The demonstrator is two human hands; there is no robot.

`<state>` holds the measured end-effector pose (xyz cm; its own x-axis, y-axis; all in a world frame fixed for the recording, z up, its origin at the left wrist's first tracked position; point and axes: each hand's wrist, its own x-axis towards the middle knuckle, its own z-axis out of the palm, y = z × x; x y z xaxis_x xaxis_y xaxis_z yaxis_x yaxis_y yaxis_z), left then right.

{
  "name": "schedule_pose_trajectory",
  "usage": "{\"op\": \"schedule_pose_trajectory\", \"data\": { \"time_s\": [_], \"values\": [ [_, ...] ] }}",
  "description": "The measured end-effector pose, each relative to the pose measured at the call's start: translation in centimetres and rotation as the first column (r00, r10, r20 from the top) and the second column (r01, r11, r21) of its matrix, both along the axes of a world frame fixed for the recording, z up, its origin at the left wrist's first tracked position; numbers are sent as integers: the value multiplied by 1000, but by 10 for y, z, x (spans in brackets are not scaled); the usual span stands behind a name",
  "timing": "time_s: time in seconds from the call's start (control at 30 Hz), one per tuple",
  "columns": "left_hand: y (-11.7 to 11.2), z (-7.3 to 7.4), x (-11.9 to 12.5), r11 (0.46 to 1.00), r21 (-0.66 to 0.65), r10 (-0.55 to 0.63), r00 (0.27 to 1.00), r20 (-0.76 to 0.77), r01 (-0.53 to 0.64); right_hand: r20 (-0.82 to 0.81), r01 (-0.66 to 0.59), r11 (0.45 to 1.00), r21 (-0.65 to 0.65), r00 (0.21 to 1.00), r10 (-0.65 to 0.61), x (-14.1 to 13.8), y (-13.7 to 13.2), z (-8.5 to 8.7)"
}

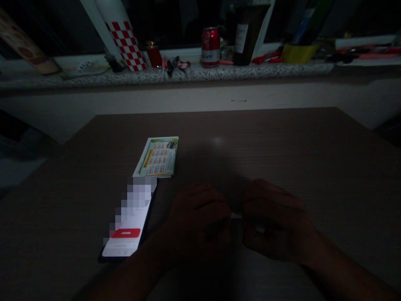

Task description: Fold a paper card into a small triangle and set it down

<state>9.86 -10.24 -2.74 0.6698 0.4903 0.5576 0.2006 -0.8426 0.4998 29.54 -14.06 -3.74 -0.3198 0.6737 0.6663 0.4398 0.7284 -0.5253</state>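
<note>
My left hand [202, 217] and my right hand [278, 221] are close together low over the table, both with curled fingers. Between them shows a thin white strip [236, 215], its ends running into the two closed hands. A small pale bit also peeks out among the fingers of the right hand. Shadow hides most of what they hold, so its kind is unclear. Left of my left hand lies a phone [127, 232] with a lit screen and a red button. Beyond it is a small stack of printed cards [159, 156], green and white with rows of orange print.
The dark wooden table [266, 146] ends at a white wall. Above, a granite windowsill [191, 75] carries a red can [210, 47], a red-and-white checked cylinder [128, 44], a dark container [247, 35] with a label, and a yellow holder [300, 53]. The light is dim.
</note>
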Motion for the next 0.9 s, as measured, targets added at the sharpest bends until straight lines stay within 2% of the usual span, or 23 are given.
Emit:
{"op": "schedule_pose_trajectory", "data": {
  "time_s": [0.4,0.63,0.9],
  "values": [
    [-4,2,0,998,-49,27,1000,13,-27,4,6,1000,24,1000,-6,0,0,2],
    [-3,1,1,1000,-5,8,1000,7,-8,32,-13,999,36,999,12,0,0,2],
    [1,1,-3,1000,-26,4,1000,-10,-5,-3,-26,999,32,1000,26,2,0,1]
  ]
}}
